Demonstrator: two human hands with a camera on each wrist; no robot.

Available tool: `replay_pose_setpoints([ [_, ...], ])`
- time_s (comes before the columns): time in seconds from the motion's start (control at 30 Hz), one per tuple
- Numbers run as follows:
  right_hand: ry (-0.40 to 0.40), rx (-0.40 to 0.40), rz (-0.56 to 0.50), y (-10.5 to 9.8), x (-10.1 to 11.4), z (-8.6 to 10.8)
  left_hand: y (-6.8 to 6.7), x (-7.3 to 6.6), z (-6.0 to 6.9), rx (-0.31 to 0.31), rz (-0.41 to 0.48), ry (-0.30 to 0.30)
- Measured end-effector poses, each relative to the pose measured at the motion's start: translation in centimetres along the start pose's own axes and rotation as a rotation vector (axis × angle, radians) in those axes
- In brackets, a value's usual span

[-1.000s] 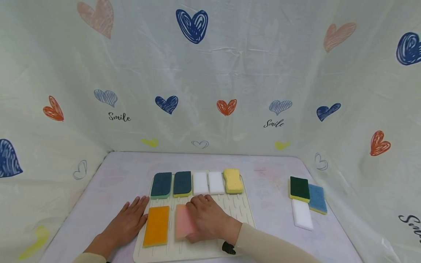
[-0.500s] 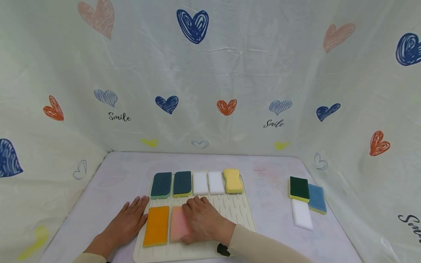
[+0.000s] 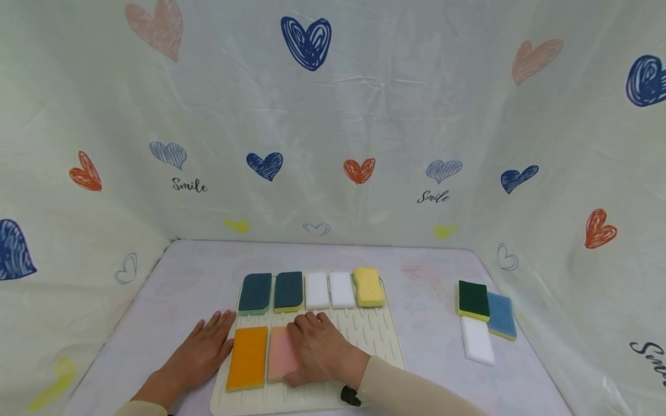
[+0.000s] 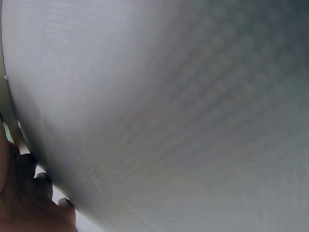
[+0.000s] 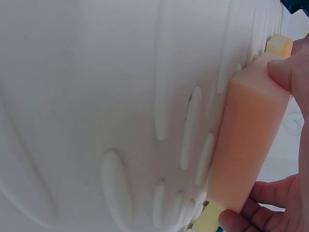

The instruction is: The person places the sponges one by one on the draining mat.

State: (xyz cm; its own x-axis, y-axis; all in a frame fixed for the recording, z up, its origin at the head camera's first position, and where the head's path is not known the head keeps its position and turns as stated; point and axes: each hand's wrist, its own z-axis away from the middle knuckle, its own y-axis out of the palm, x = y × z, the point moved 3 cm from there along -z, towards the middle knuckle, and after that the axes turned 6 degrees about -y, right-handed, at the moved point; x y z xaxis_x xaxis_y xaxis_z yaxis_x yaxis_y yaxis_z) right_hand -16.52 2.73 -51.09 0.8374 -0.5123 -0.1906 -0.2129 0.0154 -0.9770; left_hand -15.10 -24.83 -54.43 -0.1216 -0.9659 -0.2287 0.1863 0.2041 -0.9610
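Note:
My right hand grips a pink sponge by its two ends, thumb at the near end and fingers at the far end. In the right wrist view this sponge sits on the ridged cream mat. An orange sponge lies just left of it on the mat. Beside the mat's left edge my left hand rests flat on the table, fingers straight, thumb near the orange sponge. The left wrist view is mostly blurred table surface, with that hand's curved fingertips at the lower left.
Along the mat's back edge lie two dark green-topped sponges, two white sponges and a yellow sponge. Farther right on the table are a green-topped sponge, a blue sponge and a white sponge. A heart-printed curtain surrounds the table.
My right hand has slid the pink sponge left along the mat, close beside the orange sponge, and its tilt has lessened. The left hand has stayed in place.

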Motion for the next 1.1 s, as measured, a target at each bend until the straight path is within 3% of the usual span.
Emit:
replay_pose_setpoints([
  [0.33, 0.027, 0.031, 0.015, 0.2, 0.0, 0.1, -0.1, -0.3, 0.0, 0.005, -0.002, -0.013],
  [0.63, 0.06, 0.102, -0.071, -0.1, -1.0, 0.9, 0.0, -0.2, -0.2, 0.025, -0.005, -0.026],
  [0.87, 0.081, 0.021, 0.001, -2.3, -4.8, 3.3, -0.1, -0.1, 0.0, 0.026, 0.0, -0.031],
  [1.1, 0.155, -0.067, 0.106, -3.7, -10.9, 8.9, -0.2, -0.1, 0.1, 0.027, 0.011, -0.024],
])
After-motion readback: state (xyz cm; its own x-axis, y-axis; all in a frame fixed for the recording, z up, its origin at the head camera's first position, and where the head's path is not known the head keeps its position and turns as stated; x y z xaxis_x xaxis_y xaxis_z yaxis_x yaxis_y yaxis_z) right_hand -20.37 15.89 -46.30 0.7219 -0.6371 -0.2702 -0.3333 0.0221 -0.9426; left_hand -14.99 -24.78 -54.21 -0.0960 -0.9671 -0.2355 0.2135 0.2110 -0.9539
